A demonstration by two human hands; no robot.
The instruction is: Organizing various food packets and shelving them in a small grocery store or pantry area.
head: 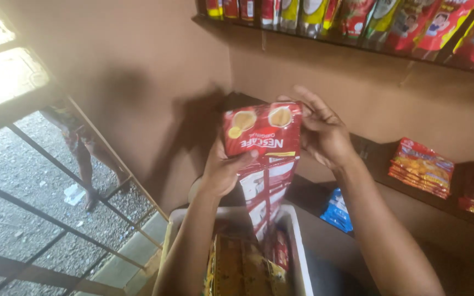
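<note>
**Red sachet strip held up at the shelves**

Left hand (223, 170) clamps the strip of red sachets (263, 137), thumb across its front; the strip hangs into a white box (297, 246) holding yellow packets (242, 271). Right hand (319, 131) grips its top edge. One blue packet (336, 211), one orange stack (422, 167) on right shelves.

Top shelf packets (357, 16) in the upper right of the frame are sliced off by the upper edge, only their bottoms showing. The red sachet strip (263, 164) trails down into the white box (297, 246), its tail lost inside. That box runs off the bottom edge. Right hand (322, 131) fingers vanish behind the strip. At left, a passer-by's legs (86, 159) sit blurred behind bars.
</note>
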